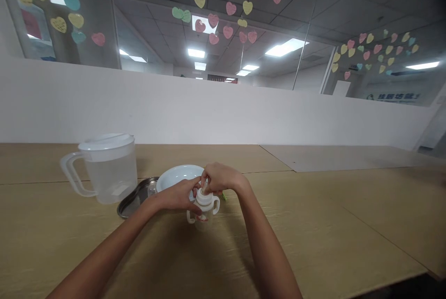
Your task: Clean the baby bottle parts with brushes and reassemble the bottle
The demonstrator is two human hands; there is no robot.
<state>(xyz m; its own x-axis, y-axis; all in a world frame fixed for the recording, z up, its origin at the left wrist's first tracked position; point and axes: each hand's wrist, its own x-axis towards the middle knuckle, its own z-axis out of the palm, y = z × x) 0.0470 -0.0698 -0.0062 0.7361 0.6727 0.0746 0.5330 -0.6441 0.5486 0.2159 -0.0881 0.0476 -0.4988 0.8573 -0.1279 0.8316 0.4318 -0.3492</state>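
Observation:
A small baby bottle [204, 210] with a white collar and two white side handles stands upright on the wooden table. My left hand [181, 195] is wrapped round its upper left side. Above the collar, my right hand [218, 177] pinches the pale tip at the bottle's top. Just behind both hands lies a white bowl [176, 174], partly covered by them. A bit of something green [223, 196] shows beside the bottle, under my right hand.
To the left stands a large clear pitcher [113, 169] with a white lid and handle, holding liquid. Between pitcher and bowl is a curved metal tray [134, 200] with a small clear object [152, 189] in it. A white wall [195, 111] rises behind the table [313, 229].

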